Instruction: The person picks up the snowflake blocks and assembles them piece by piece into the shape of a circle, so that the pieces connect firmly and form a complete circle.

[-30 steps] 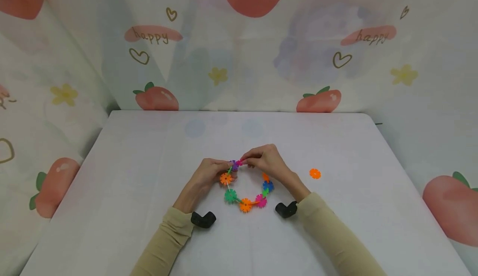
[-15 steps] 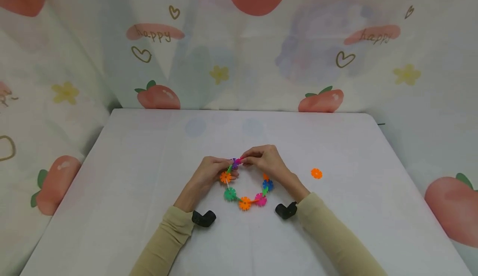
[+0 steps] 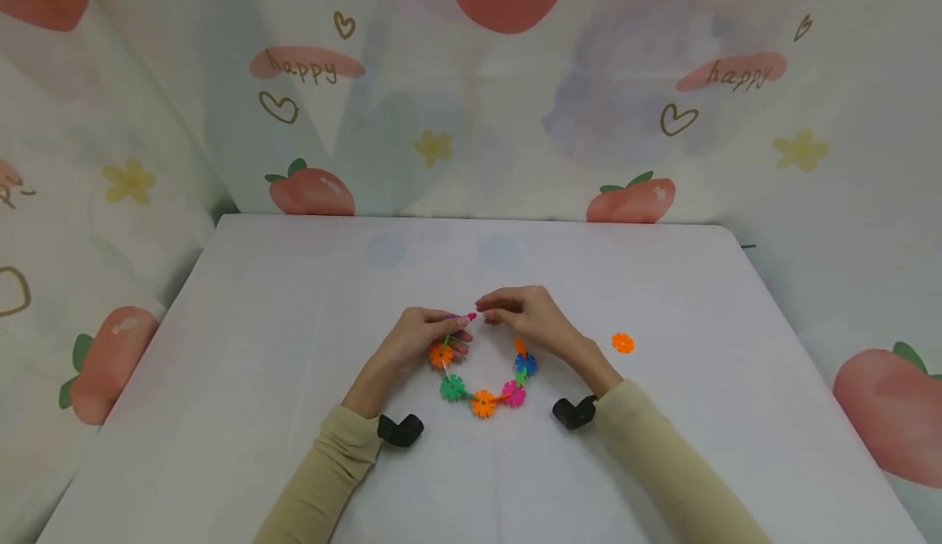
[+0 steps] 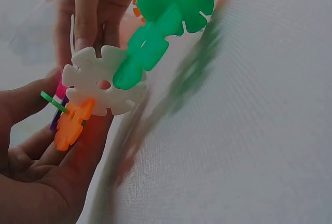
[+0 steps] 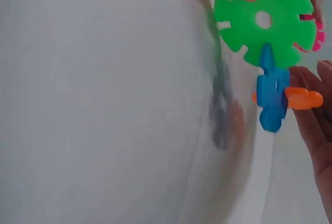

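A curved chain of notched plastic snowflake discs [image 3: 483,403] hangs between and in front of both hands, in orange, green, white, pink and blue. My left hand [image 3: 412,341] pinches its far-left end, where a purple disc [image 4: 54,120] and a pink disc [image 3: 472,316] sit at the thumb. Just right of that pink disc, my right hand [image 3: 536,316] has its fingertips a small gap away, bent loosely with nothing visible between them. Below the right hand, the chain's other end carries an orange disc [image 5: 303,98] slotted into a blue disc [image 5: 272,102].
One loose orange disc [image 3: 622,343] lies on the white-covered table [image 3: 257,323], right of the right hand. Black wrist-worn devices [image 3: 401,430] sit at both cuffs. A printed cloth [image 3: 486,119] stands behind the table and along its sides.
The right fingers have let go of the pink disc and drawn slightly right. The left hand has tilted the purple disc flatter, and the chain's left side has shifted a little.
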The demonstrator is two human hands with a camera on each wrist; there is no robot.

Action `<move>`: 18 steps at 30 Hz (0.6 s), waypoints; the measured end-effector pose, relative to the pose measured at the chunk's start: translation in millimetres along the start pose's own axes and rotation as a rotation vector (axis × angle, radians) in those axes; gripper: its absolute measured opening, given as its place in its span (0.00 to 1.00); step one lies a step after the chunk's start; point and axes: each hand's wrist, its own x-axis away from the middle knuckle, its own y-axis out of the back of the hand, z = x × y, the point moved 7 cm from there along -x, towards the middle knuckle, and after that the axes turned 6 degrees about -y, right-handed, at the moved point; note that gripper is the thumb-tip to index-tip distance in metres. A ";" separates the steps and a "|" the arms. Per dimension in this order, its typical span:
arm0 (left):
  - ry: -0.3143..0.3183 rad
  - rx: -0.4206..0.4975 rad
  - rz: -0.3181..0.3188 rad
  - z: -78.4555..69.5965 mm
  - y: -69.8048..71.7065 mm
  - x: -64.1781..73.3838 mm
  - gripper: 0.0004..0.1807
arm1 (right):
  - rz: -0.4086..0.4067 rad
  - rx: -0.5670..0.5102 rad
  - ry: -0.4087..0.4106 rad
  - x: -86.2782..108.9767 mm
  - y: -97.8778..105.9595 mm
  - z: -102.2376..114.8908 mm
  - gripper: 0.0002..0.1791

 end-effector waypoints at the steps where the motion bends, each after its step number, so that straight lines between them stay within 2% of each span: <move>1: -0.004 -0.009 -0.005 -0.5 0.3 0.2 0.20 | -0.007 0.003 0.002 2.1 3.3 -0.9 0.12; 11: -0.011 -0.038 -0.017 -1.5 2.4 0.8 0.19 | -0.082 0.142 -0.004 30.6 34.5 -18.9 0.13; 18: -0.023 -0.061 -0.007 -0.1 2.7 2.0 0.19 | -0.134 0.203 -0.061 54.0 58.5 -38.4 0.12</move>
